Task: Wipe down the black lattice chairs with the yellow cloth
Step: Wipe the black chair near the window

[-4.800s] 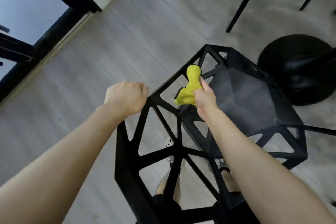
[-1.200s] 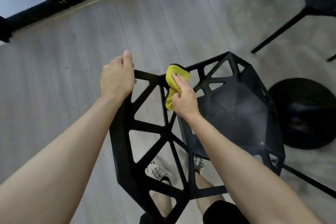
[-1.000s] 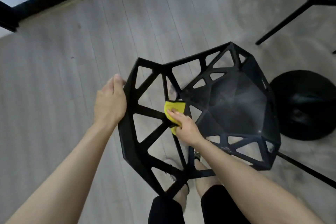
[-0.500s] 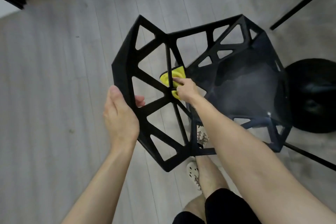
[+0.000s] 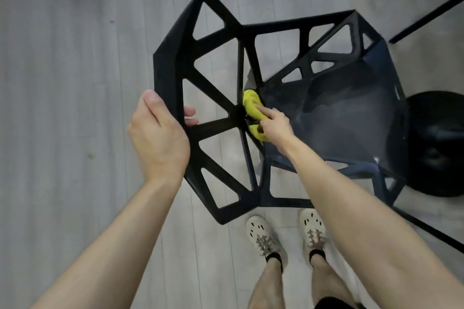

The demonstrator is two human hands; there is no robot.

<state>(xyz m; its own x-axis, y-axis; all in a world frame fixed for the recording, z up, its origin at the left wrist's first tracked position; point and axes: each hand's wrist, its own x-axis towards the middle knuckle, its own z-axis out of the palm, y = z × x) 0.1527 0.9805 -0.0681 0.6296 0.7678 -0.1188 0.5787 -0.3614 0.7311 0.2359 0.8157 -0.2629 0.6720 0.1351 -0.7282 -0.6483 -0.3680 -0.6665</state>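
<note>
Two hands on one chair, and the work is right at the heart of the backrest. The left hand (image 5: 158,138) wraps the outer rim of the black lattice chair (image 5: 175,63), thumb up along the outside edge, fingertips (image 5: 189,111) curling through a triangular opening to clamp the frame between them. The right hand (image 5: 275,128) presses the yellow cloth (image 5: 251,105) against the hub where the struts meet, just at the back edge of the seat (image 5: 339,118). Its index finger lies stretched out flat on top of the bunched cloth; the other fingers are folded under and seem to pinch the lower fold, though I cannot see them clearly.

Now the risks. That cloth is wadded into a small lump, so it could skip over the narrow strut faces and leave the inner edges untouched. Push too hard at the hub and the chair may tip or slide on the smooth wooden floor (image 5: 62,83), since only that left-hand clamp steadies it. Fingers poking through the openings could get nipped if the frame shifts. The person's shoes (image 5: 263,238) stand close beneath the backrest, in line for a bump. A round black base (image 5: 437,143) sits just beside the seat's far edge.
</note>
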